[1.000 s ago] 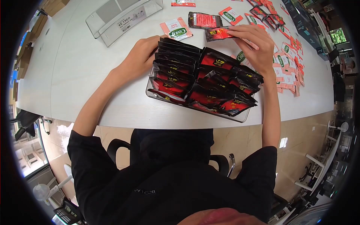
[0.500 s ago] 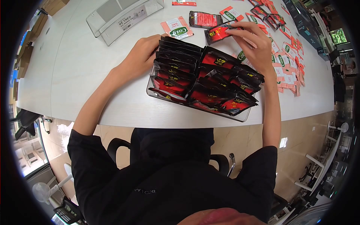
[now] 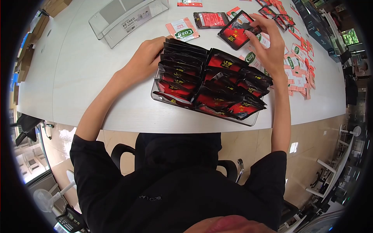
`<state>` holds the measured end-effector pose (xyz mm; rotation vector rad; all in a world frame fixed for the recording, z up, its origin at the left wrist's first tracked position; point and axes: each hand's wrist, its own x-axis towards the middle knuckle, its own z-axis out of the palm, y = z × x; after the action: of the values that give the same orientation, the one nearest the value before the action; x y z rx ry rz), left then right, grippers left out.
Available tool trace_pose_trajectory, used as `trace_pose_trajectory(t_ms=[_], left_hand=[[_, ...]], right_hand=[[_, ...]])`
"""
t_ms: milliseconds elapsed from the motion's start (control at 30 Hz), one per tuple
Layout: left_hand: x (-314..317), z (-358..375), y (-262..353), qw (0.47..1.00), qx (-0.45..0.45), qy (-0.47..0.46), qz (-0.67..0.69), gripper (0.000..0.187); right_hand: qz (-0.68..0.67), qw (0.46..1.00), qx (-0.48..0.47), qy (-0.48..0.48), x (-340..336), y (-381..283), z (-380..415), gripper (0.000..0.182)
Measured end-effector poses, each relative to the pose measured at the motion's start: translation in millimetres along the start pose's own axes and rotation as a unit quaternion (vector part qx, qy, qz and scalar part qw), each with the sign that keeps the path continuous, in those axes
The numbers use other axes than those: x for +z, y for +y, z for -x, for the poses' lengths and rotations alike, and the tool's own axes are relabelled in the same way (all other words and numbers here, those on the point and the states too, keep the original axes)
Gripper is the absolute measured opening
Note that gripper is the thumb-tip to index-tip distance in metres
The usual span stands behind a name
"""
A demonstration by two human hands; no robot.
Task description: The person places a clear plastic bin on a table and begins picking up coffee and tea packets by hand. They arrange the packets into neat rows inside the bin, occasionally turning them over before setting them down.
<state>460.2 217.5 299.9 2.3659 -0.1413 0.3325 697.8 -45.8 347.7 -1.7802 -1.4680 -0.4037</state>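
A clear plastic tray (image 3: 248, 123) near the table's front edge is packed with upright black-and-red coffee sachets (image 3: 217, 99) in two rows. My left hand (image 3: 147, 56) is curled round its far left corner, fingertips hidden behind the sachets. Beyond the tray's right side, my right hand (image 3: 268, 42) pinches one black-and-red coffee sachet (image 3: 237, 31) by its right edge. This sachet is raised, its printed front turned towards me. Just behind it lies another dark sachet (image 3: 211, 20), with a red panel. A pink-and-white Cozy tea sachet (image 3: 182, 30) rests to the left of that one.
A second clear plastic rack (image 3: 128, 23) with a paper label stands at the back left. Many Cozy tea sachets (image 3: 299, 72) are scattered on the right, with several coffee sachets (image 3: 281, 19) farther back. Dark boxes (image 3: 316, 29) line the right side of the white table (image 3: 89, 112).
My right hand has lifted the coffee sachet slightly and turned it from nearly edge-on to face me. My left hand and the packed tray are almost unmoved.
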Motion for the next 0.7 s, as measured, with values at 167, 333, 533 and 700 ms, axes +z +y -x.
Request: trace_pose_trajectory(t_ms=[167, 333, 533, 700], left_hand=[[-0.1, -1.1, 4.8, 1.0, 0.007, 0.008, -0.002, 0.037], [0.8, -0.6, 2.1, 1.0, 0.006, 0.009, 0.006, 0.037], [1.0, -1.2, 3.8, 1.0, 0.01, 0.015, 0.008, 0.037], [0.6, -0.8, 2.4, 1.0, 0.007, 0.009, 0.008, 0.034]], right_hand=[[0.006, 0.998, -0.035, 0.053, -0.5, -2.1, -1.7, 0.054], [-0.017, 0.999, -0.026, 0.026, -2.9, -4.9, -1.7, 0.057], [0.042, 0.998, -0.042, -0.034, -2.2, -3.3, -1.9, 0.046], [0.103, 0.994, -0.022, -0.025, -2.0, 2.9, 1.9, 0.025]])
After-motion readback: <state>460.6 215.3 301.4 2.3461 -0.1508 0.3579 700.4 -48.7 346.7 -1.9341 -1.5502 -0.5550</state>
